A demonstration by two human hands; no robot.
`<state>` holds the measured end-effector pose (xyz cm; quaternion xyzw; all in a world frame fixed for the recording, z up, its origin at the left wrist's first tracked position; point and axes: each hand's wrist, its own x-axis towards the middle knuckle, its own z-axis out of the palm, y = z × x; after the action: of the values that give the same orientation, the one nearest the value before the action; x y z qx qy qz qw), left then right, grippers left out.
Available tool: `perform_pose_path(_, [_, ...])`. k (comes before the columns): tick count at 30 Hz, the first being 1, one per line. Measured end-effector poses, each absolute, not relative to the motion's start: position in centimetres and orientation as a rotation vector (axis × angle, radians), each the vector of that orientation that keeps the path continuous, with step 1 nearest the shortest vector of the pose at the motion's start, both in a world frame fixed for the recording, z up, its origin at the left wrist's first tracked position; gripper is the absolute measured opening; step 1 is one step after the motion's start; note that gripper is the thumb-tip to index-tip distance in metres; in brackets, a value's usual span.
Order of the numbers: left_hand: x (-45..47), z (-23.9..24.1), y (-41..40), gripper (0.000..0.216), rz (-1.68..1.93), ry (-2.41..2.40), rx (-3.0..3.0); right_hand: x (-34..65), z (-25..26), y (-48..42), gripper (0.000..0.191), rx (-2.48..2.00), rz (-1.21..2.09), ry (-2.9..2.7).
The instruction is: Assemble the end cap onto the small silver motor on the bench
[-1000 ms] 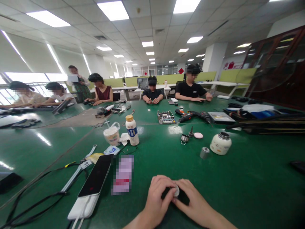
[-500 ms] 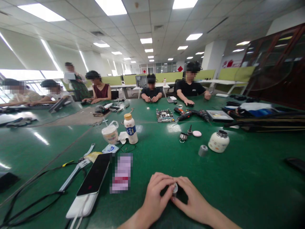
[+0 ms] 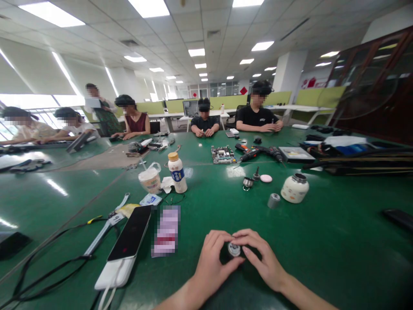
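Note:
My left hand (image 3: 213,255) and my right hand (image 3: 262,257) meet low in the view, curled around a small round metal part (image 3: 234,249) with a silvery ringed top. The left thumb and fingers grip it from the left, while the right fingers press on its far and right sides. Its lower body is largely hidden, and I cannot make out its exact kind. Beyond the hands stand a grey metal cylinder (image 3: 273,200) and a round cream jar (image 3: 294,188) without a lid. A small metal cup-shaped part (image 3: 248,183), a dark stepped part (image 3: 256,174) and a pink oval disc (image 3: 266,178) lie farther back.
On the left lie a black phone (image 3: 130,232) on a white power bank (image 3: 115,273), cables and a purple sheet (image 3: 166,230). A milk bottle (image 3: 177,173) and lidded cup (image 3: 150,180) stand beyond. A circuit board (image 3: 223,155) and power drills (image 3: 258,153) lie farther off; several people sit around the green table.
The metal part has tilted so that its round top faces me more. My right fingers have shifted over its far side. Across the table, a person's hands have come together.

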<state>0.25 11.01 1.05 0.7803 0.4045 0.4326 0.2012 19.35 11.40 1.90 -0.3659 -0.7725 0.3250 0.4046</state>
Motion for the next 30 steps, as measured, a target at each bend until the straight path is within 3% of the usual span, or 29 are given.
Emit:
perform_pose_path(15, [0.4,0.6,11.1,0.029,1.123,1.180,2.129,17.7,3.1,12.1,0.005,-1.091,0.710,-1.924])
perform_pose_path(21, [0.4,0.7,11.0,0.037,1.091,1.217,2.096,21.1,4.9,14.7,0.016,-1.105,0.709,-1.843])
perform_pose_path(30, [0.6,1.0,11.4,0.040,1.084,1.216,2.079,25.6,-0.4,14.7,0.026,-1.317,0.556,-2.110])
